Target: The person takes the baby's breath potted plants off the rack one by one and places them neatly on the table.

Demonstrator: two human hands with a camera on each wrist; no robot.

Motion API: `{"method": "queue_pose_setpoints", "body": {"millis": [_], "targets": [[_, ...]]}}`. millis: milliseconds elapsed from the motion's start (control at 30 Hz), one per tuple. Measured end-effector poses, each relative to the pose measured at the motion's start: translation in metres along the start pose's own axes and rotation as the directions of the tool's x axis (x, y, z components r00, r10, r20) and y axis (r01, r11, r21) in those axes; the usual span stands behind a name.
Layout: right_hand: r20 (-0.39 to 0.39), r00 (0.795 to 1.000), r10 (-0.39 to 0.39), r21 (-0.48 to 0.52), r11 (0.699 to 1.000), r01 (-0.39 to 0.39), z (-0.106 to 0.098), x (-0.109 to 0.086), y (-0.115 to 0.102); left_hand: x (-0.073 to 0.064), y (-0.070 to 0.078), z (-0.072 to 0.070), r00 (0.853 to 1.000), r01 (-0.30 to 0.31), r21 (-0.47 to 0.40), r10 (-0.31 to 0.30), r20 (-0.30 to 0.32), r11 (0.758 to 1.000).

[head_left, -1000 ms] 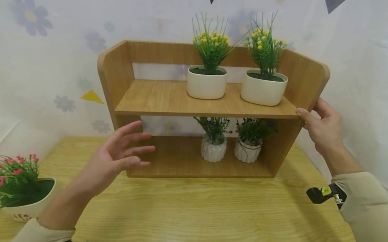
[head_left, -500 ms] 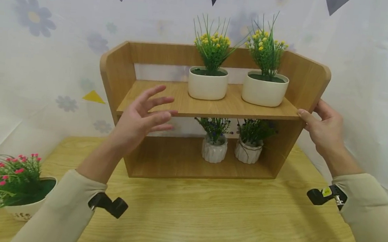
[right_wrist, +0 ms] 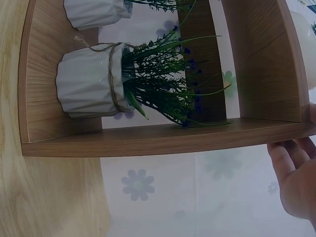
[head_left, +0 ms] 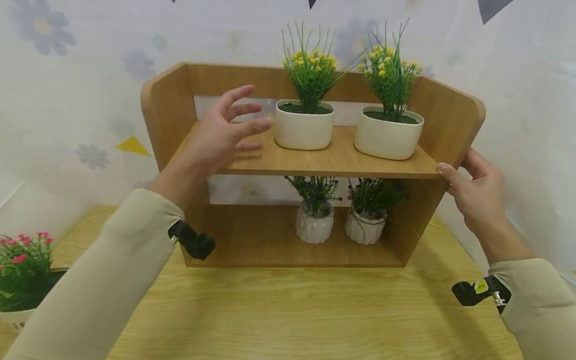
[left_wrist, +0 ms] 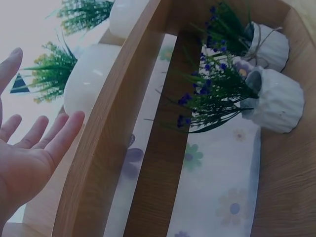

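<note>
A two-tier wooden shelf [head_left: 245, 259] stands on the table. Two cream oval pots with yellow flowers, a left one [head_left: 303, 130] and a right one [head_left: 388, 137], sit on its upper board. My left hand [head_left: 220, 134], fingers spread, is over the upper board's left part, just left of the nearer pot; whether it touches the pot cannot be told. My right hand [head_left: 479, 191] grips the shelf's right side panel, thumb at the upper board's front corner and fingers outside. Two white ribbed pots with purple flowers, one plain [left_wrist: 279, 101] and one twine-tied [right_wrist: 91, 84], occupy the lower tier.
A pot of pink flowers [head_left: 1, 281] stands at the table's left, partly hidden by the left sleeve [head_left: 104, 278]. Behind the shelf hangs a pale flower-printed backdrop [head_left: 94, 100] with dark triangles. The light wooden table [head_left: 306, 319] extends in front.
My left hand has risen from before the lower tier to over the upper board, moving forward and slightly right. The right hand keeps its grip, and the pots have not moved.
</note>
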State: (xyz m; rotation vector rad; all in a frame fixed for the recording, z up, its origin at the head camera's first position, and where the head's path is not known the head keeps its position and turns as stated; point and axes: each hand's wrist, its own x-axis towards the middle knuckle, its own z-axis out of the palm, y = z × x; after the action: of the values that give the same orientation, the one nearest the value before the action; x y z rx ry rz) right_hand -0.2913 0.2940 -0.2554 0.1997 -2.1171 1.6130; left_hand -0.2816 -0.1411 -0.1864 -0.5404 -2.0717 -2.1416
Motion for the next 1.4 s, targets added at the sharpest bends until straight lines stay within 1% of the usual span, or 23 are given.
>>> {"method": "queue_pose_setpoints", "body": {"millis": [100, 167, 200, 367, 600, 700, 833, 933, 1033, 1167, 1267, 1400], "targets": [[-0.005, 1.0, -0.002, 0.008, 1.0, 0.002, 0.001, 0.0, 0.001, 0.012, -0.001, 0.002, 1.0, 0.015, 0.009, -0.015, -0.015, 1.0], [-0.007, 1.0, 0.0, 0.022, 1.0, 0.0, 0.002, 0.0, 0.002, 0.019, -0.002, 0.004, 0.999, 0.042, 0.033, -0.042, -0.02, 0.999], [-0.006, 1.0, 0.0, 0.011, 1.0, 0.0, 0.002, 0.0, 0.002, 0.022, -0.003, 0.004, 0.998, 0.057, 0.052, -0.056, -0.022, 0.997], [0.01, 1.0, 0.0, -0.035, 0.999, 0.0, 0.002, 0.001, 0.003, 0.035, -0.003, 0.006, 0.991, 0.134, 0.166, -0.129, -0.04, 0.977], [0.005, 1.0, -0.007, -0.057, 0.998, 0.007, 0.002, 0.001, 0.002, 0.05, -0.006, 0.008, 0.983, 0.183, 0.232, -0.172, -0.063, 0.955], [0.013, 1.0, -0.005, -0.052, 0.999, 0.006, 0.002, 0.0, 0.003, 0.055, -0.007, 0.01, 0.982, 0.189, 0.283, -0.18, -0.057, 0.94], [0.018, 1.0, -0.01, -0.047, 0.999, 0.011, 0.001, -0.001, 0.003, 0.06, -0.009, 0.014, 0.986, 0.165, 0.346, -0.164, -0.031, 0.924], [0.016, 1.0, -0.018, -0.039, 0.999, 0.018, 0.001, -0.001, 0.003, 0.062, -0.009, 0.019, 0.988, 0.148, 0.367, -0.154, -0.013, 0.918], [0.013, 1.0, -0.028, -0.026, 0.999, 0.028, 0.001, -0.001, 0.003, 0.063, -0.01, 0.022, 0.988, 0.143, 0.366, -0.152, -0.005, 0.92], [0.006, 0.999, -0.035, 0.008, 0.999, 0.035, 0.001, 0.0, 0.003, 0.064, -0.011, 0.024, 0.987, 0.155, 0.335, -0.16, -0.015, 0.929], [0.002, 0.999, -0.033, 0.002, 0.999, 0.033, 0.001, 0.001, 0.003, 0.065, -0.013, 0.025, 0.986, 0.163, 0.319, -0.165, -0.022, 0.934], [0.003, 1.0, -0.03, -0.016, 0.999, 0.03, 0.0, 0.002, 0.003, 0.065, -0.015, 0.025, 0.987, 0.156, 0.324, -0.156, -0.026, 0.933]]}}
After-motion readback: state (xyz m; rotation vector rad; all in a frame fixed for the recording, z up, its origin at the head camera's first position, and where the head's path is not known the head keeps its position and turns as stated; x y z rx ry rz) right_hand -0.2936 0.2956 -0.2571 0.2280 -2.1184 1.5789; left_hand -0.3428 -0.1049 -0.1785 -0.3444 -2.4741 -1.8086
